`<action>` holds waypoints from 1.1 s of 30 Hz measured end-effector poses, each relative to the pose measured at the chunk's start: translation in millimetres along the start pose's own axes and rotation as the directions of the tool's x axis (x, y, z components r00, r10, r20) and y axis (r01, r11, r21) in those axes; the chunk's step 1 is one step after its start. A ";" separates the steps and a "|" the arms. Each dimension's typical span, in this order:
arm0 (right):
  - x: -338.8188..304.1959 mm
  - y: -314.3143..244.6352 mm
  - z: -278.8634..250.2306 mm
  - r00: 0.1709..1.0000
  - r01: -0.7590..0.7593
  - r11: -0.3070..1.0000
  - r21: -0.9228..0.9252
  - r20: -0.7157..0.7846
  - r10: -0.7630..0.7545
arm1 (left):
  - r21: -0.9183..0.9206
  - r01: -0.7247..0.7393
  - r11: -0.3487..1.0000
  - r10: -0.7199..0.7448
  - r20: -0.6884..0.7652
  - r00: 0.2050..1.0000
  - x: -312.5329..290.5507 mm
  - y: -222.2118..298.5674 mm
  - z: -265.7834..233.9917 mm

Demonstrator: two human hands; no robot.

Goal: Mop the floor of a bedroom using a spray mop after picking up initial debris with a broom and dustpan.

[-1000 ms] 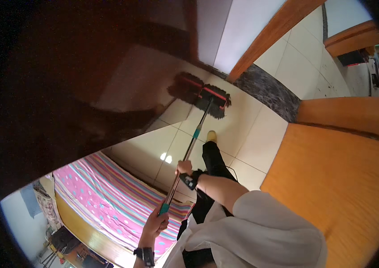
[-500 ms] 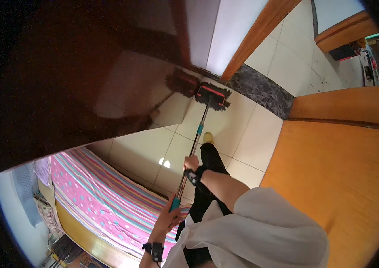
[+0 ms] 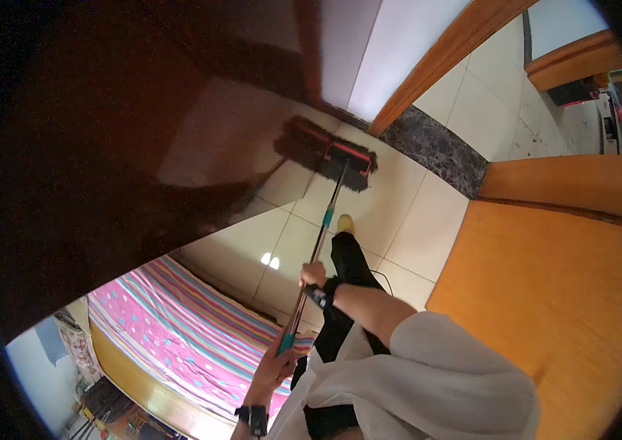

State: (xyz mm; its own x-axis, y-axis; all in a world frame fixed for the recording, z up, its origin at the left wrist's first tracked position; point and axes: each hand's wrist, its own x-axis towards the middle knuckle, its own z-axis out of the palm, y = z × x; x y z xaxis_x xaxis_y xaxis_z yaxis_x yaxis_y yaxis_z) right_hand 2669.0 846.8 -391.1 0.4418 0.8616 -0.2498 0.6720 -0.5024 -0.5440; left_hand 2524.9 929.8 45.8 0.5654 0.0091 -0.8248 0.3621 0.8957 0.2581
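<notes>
Left hand (image 3: 273, 368) and right hand (image 3: 313, 274) both gripping mop (image 3: 328, 217), left nearer top end; mop head (image 3: 350, 166) on floor (image 3: 415, 233) beyond hands, bed (image 3: 172, 330) left.

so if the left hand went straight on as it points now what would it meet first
Apart from the pole in its grip, the left hand would most likely meet the right hand farther up, though depth is unclear and it might pass beside.
</notes>
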 end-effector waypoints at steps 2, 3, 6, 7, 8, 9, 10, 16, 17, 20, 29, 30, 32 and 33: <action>43.5 47.8 -52.9 0.846 0.438 0.876 0.203 0.235 -0.478 | -0.057 -0.008 0.998 0.004 -0.078 0.997 32.9 4.4 6.8; 52.1 -116.8 -58.7 0.753 -0.266 0.954 0.140 0.647 0.115 | -0.128 -0.013 0.992 -0.023 -0.277 0.961 3.9 -7.0 -24.0; 55.7 -91.8 -101.2 0.779 -0.267 0.955 0.128 0.612 0.136 | -0.076 -0.006 0.997 -0.007 -0.175 0.985 23.1 9.5 -3.8; 49.0 -85.5 -109.1 0.784 -0.261 0.957 0.130 0.606 0.131 | -0.060 -0.037 0.998 0.028 -0.140 0.990 20.8 5.5 -2.6; 47.4 -80.0 -114.2 0.795 -0.252 0.958 0.135 0.594 0.125 | -0.053 -0.039 0.998 0.031 -0.133 0.991 18.1 1.7 -1.5; 44.4 -80.2 -115.2 0.803 -0.238 0.961 0.144 0.585 0.111 | -0.064 -0.040 0.997 0.030 -0.144 0.989 11.1 -6.8 -0.8; 40.6 -86.6 -111.9 0.810 -0.219 0.963 0.155 0.580 0.090 | -0.078 -0.044 0.996 0.031 -0.161 0.986 0.8 -17.0 -3.5; -81.0 -103.4 -34.3 0.923 0.192 0.973 0.131 0.312 -0.224 | -0.051 0.005 0.999 -0.013 -0.152 0.988 -70.2 -83.9 -27.2; -99.7 -114.2 -25.1 0.908 0.022 0.978 0.209 0.405 -0.106 | -0.045 0.005 0.999 -0.011 -0.144 0.989 -86.2 -99.1 -33.8; -177.4 -223.6 -18.4 0.770 0.206 0.896 0.394 0.499 -0.397 | -0.157 -0.022 0.987 -0.031 -0.331 0.943 -171.1 -174.9 -67.5; -216.4 -121.0 81.4 0.606 -0.683 0.580 0.444 0.787 0.112 | 0.002 0.135 0.991 -0.133 -0.132 0.982 -170.7 -179.2 -48.8; -229.9 -193.4 59.4 0.557 -0.623 0.575 0.529 0.817 -0.149 | -0.063 0.118 0.991 -0.130 -0.235 0.963 -197.9 -197.8 -58.1; -225.1 -231.9 6.7 0.549 -0.541 0.665 0.515 0.815 -0.184 | -0.091 0.130 0.987 -0.153 -0.341 0.928 -211.7 -199.2 -41.5; -209.0 -193.3 -1.4 0.636 -0.476 0.735 0.484 0.766 -0.093 | -0.038 0.161 0.986 -0.165 -0.291 0.942 -183.7 -180.3 -29.2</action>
State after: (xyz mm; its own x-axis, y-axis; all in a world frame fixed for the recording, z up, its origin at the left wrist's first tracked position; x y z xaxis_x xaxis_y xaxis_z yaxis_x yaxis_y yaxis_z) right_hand 2447.7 763.8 -232.6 -0.2368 0.6499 -0.7222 -0.0040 -0.7440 -0.6682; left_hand 2334.1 779.6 136.1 0.2573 -0.0099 -0.9663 0.4197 0.9019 0.1025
